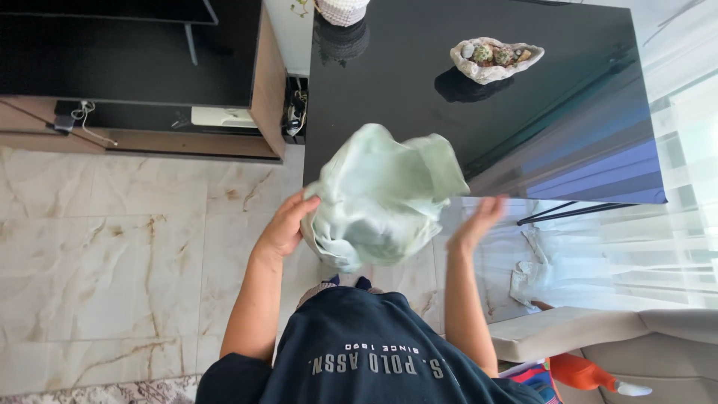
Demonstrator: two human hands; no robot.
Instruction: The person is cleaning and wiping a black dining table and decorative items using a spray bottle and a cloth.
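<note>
— The dark blue shirt (pixel 374 359) sat nearest; what was above it?
— A bunched pale green cloth (pixel 381 196), before the black table (pixel 419 82). The left hand (pixel 286 228) gripped its edge; the blurred right hand (pixel 479 221) was open, apart.

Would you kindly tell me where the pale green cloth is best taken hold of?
Probably by the loose upper edge of the pale green cloth, coming from the right side: the left hand already bears on its left, the rest is bunched, and the right hand is open beside it.
</note>
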